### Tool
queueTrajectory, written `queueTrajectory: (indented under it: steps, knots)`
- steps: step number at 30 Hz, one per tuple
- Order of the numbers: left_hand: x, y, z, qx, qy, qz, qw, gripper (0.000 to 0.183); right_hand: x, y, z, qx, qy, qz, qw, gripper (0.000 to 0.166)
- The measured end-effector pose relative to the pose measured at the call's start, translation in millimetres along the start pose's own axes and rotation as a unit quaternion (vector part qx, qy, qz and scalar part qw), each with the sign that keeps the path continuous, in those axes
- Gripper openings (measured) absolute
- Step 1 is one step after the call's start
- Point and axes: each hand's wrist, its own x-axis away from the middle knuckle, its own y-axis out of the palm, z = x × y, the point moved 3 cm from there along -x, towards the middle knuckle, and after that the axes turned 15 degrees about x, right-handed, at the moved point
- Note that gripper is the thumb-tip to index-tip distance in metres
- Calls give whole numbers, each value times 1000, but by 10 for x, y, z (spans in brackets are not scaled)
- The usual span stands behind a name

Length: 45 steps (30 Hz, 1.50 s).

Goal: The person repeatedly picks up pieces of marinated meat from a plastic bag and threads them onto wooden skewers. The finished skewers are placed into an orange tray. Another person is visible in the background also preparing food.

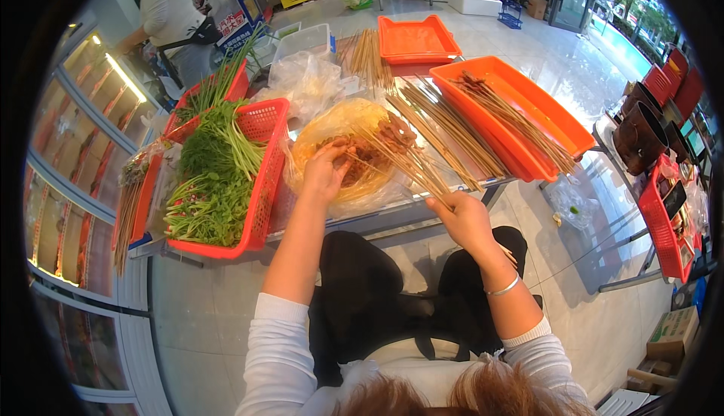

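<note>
My left hand [327, 171] reaches into a bowl lined with a yellowish plastic bag [311, 127], its fingers at the pieces of marinated meat [356, 158]; whether they pinch a piece cannot be told. My right hand [466, 221] is closed around a bundle of wooden skewers [421, 175], whose far ends lie over the bag. Meat [396, 130] shows at those far ends. Bare skewers [458, 127] lie in rows right of the bag. Beyond them, meat-tipped skewers [515, 116] rest across an orange tray [543, 107].
Left stands a red basket [263, 189] of leafy greens [220, 189], with another red basket [240, 79] behind. An empty orange tray [418, 37] and upright-looking skewer bundle [367, 54] sit at the back. A co-worker [175, 14] stands at back left, near glass display cabinets [73, 161].
</note>
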Motion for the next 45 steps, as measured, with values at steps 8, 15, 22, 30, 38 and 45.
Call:
queueTrajectory:
  steps: [8, 15, 22, 30, 38, 45]
  knots:
    - [261, 324, -45, -5, 26, -10, 1000, 18, 10, 18, 47, 17, 11, 5, 1000, 40]
    - [273, 323, -37, -16, 46, -4, 999, 19, 40, 9, 73, -11, 7, 41, 999, 40]
    - [332, 385, -47, -66, 45, -15, 997, 18, 41, 40, 90, -12, 14, 34, 999, 42]
    - [399, 429, -154, -49, 33, -62, 996, 21, 51, 79, 38, -52, 4, 44, 998, 41]
    - [434, 402, -295, -20, -2, -59, 998, 22, 2, 158, -45, -88, 20, 0, 996, 39]
    - [400, 437, -32, 19, 25, -78, 996, 22, 26, 137, 74, -85, 45, -15, 995, 39]
